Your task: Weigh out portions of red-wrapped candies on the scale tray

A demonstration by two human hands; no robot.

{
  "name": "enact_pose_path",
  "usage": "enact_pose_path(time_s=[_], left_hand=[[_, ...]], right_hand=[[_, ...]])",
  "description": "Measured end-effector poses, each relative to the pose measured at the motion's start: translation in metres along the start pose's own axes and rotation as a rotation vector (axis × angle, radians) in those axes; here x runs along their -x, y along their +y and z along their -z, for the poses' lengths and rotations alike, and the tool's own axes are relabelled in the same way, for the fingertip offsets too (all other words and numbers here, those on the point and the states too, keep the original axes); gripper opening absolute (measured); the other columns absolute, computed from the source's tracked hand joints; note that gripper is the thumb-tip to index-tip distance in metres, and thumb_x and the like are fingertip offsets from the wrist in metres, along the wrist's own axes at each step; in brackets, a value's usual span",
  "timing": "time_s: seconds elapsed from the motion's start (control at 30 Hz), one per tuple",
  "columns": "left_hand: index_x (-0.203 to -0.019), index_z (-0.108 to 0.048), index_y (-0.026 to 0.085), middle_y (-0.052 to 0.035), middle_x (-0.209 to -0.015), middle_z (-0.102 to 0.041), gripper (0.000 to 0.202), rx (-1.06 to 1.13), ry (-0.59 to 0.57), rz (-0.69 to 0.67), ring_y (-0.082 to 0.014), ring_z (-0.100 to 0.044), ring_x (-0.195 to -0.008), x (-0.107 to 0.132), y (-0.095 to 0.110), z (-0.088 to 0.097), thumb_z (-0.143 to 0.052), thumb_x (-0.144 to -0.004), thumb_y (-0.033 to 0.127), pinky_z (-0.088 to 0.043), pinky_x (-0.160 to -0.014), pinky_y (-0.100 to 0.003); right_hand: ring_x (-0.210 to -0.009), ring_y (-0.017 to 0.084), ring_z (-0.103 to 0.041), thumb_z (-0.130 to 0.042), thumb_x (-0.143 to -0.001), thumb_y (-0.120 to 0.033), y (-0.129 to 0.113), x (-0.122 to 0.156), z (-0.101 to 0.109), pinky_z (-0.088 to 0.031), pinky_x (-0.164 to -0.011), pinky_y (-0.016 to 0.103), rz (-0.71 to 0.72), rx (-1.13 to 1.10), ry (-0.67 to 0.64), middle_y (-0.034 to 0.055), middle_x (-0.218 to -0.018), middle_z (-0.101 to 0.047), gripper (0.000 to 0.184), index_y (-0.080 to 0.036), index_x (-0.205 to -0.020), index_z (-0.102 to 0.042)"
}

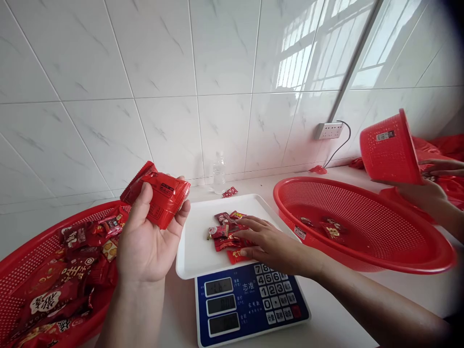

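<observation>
My left hand (pixel 150 237) is raised palm up, its thumb and fingers closed around shiny red snack packets (pixel 163 195), left of the weighing tray. My right hand (pixel 266 241) reaches in from the right, palm down with fingers stretched out, over a small pile of red and dark-red wrapped candies (pixel 221 232). Its fingertips are at the pile's right side and partly cover it. The pile lies on the white tray (pixel 195 261) of a blue digital scale (pixel 253 309). A red basket (pixel 105 210) full of assorted wrapped snacks stands at the left.
At the right, a large red oval basket (pixel 362 193) holds a few packets (pixel 331 229). Beyond it, a co-worker's hands (pixel 431 193) hold a smaller red basket (pixel 386 145) tilted. A clear bottle (pixel 219 174) and a red packet (pixel 229 192) are behind the tray, near the tiled wall.
</observation>
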State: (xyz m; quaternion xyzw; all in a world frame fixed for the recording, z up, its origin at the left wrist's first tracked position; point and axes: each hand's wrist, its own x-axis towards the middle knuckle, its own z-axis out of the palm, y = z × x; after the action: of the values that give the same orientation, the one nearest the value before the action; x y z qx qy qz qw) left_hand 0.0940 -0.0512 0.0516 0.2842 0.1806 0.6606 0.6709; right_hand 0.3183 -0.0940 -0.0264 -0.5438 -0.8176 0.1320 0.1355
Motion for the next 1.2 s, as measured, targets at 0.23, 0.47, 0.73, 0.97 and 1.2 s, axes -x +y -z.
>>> enact_pose_path(time_s=[0.23,0.47,0.73,0.97,1.2], left_hand=[[-0.107,-0.068,0.029,-0.003,-0.096,-0.073,0.023,0.0,-0.002,0.013,-0.0178,-0.069,-0.085,-0.001,0.0,0.0,-0.05,-0.094,0.028,-0.059,-0.061,-0.025],[-0.104,-0.069,0.027,-0.0032,-0.092,-0.073,0.022,-0.012,0.002,0.012,-0.0182,-0.07,-0.08,0.001,0.0,-0.001,-0.049,-0.094,0.028,-0.059,-0.057,-0.025],[-0.105,-0.068,0.029,-0.0001,-0.089,-0.074,0.021,0.009,-0.024,0.019,-0.0187,-0.071,-0.082,0.001,-0.002,0.0,-0.051,-0.093,0.026,-0.058,-0.056,-0.025],[-0.108,-0.067,0.029,-0.0023,-0.094,-0.074,0.022,-0.017,-0.025,0.014,-0.0188,-0.071,-0.08,0.002,0.001,0.002,-0.051,-0.092,0.027,-0.058,-0.056,-0.025],[-0.107,-0.068,0.028,-0.0024,-0.094,-0.074,0.022,-0.024,-0.013,0.019,-0.0187,-0.07,-0.077,0.001,-0.001,0.0,-0.052,-0.092,0.027,-0.058,-0.055,-0.026]], right_hand=[[-0.136,0.028,-0.031,-0.05,-0.091,-0.041,0.006,0.008,0.006,-0.031,-0.109,0.048,-0.061,0.027,0.036,0.0089,-0.144,-0.042,0.037,-0.025,-0.124,-0.059],[-0.129,0.027,-0.041,-0.042,-0.094,-0.03,0.016,0.017,0.007,-0.039,-0.103,0.046,-0.093,0.09,0.047,0.0089,-0.138,-0.048,0.033,-0.025,-0.121,-0.06],[-0.132,0.029,-0.039,-0.04,-0.093,-0.03,0.023,0.0,0.007,-0.036,-0.105,0.05,-0.184,0.122,0.128,0.0125,-0.143,-0.044,0.041,-0.021,-0.13,-0.055],[-0.14,0.025,-0.025,-0.029,-0.097,-0.043,0.031,-0.027,0.0,-0.028,-0.112,0.045,-0.091,0.075,0.03,0.0069,-0.149,-0.036,0.052,-0.022,-0.143,-0.041],[-0.141,0.027,-0.023,-0.026,-0.097,-0.047,0.038,-0.029,-0.004,-0.023,-0.114,0.048,-0.091,0.1,0.012,0.0097,-0.148,-0.037,0.055,-0.02,-0.142,-0.042]])
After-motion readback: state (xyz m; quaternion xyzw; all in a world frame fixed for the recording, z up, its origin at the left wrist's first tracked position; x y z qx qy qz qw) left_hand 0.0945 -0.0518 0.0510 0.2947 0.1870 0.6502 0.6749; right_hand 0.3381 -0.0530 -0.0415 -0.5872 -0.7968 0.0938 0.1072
